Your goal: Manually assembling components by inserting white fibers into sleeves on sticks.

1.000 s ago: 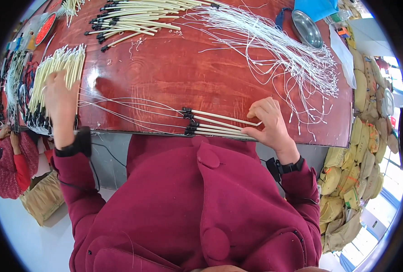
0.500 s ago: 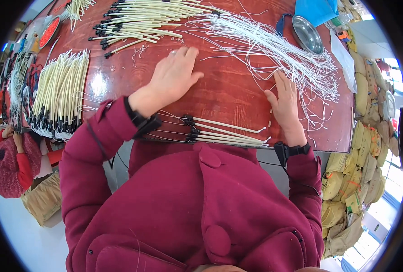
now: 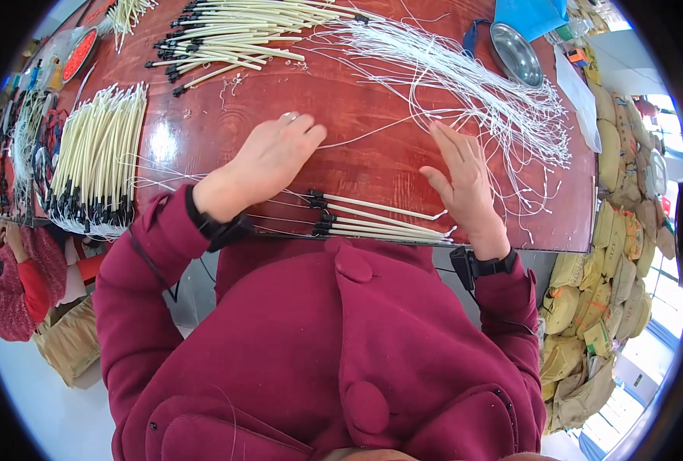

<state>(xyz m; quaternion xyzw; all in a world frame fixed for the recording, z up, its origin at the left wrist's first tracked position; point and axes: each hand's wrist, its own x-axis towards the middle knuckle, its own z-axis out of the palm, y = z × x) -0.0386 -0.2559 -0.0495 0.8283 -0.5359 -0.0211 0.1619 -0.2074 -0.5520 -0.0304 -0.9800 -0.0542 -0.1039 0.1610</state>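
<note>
White cord (image 3: 369, 136) runs from the left hand (image 3: 274, 156), pinched round it, toward the right hand (image 3: 465, 180), spread open, gripping nothing.

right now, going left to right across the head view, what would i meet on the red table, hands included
Upright-lying bundle of cream tubes → left hand → short row of cream tubes by the near edge → right hand → oval metal dish → white sheet.
</note>
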